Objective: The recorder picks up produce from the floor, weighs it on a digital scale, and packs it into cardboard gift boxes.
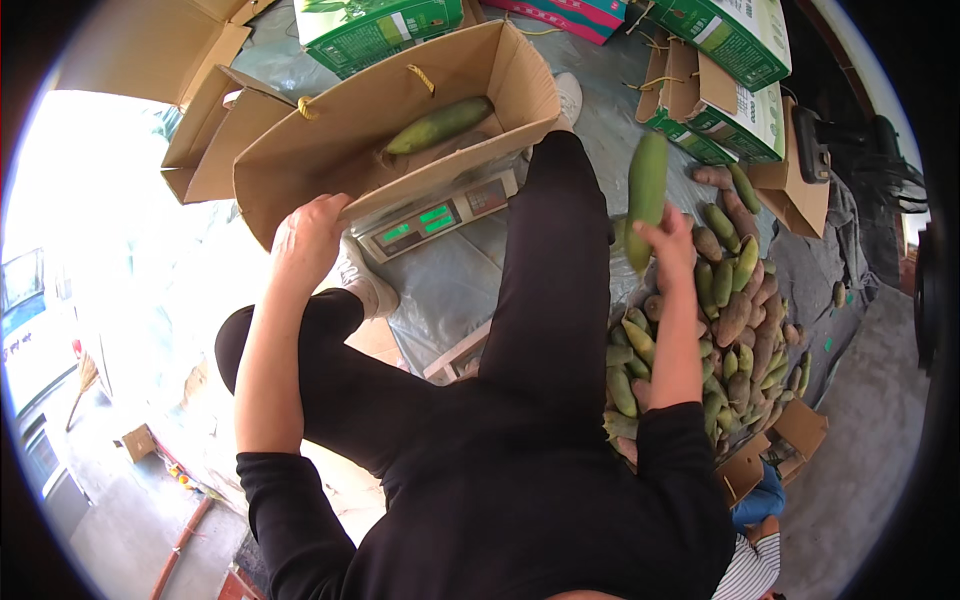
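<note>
My right hand (670,245) grips a long green radish (648,180) by its lower end, holding it upright above the right side of the floor sheet. My left hand (310,238) is closed on the near edge of an open cardboard box (330,140) with yellow rope handles. Inside that box lies one more green radish (440,125). Under the box's near side a digital scale (440,215) shows its lit green display. A large heap of radishes (735,320), some green and some brownish with soil, spreads below and beside my right hand.
Green printed cartons (720,90) are stacked at the far right, and another green carton (375,30) stands behind the box. A second open cardboard box (225,130) is at left. Someone in a striped sleeve (752,565) is at lower right, beside a small carton (745,470).
</note>
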`<control>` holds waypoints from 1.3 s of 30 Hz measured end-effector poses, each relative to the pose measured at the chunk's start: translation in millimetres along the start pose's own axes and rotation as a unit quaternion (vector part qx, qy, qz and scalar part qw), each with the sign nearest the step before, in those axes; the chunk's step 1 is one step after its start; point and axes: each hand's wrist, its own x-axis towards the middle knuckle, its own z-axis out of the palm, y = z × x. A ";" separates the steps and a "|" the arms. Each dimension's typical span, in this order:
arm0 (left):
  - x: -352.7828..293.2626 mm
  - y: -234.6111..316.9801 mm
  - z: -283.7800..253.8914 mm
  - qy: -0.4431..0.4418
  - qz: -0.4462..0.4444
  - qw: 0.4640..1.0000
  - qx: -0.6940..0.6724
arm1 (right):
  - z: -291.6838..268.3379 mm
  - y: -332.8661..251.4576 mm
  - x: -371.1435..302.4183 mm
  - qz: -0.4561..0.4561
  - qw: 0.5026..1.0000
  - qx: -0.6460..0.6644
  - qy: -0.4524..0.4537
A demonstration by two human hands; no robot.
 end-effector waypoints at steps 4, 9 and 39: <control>1.1 -5.8 6.0 0.009 0.016 1.000 0.013 | 40.6 -121.6 5.8 -0.189 0.976 -0.091 -0.060; -0.1 -9.3 5.4 0.010 0.024 0.999 0.028 | 114.6 -203.9 11.9 -0.399 0.869 -0.232 -0.177; 6.0 -14.6 13.3 0.026 0.034 0.998 0.055 | -0.8 129.1 -25.3 0.025 0.965 -0.261 0.013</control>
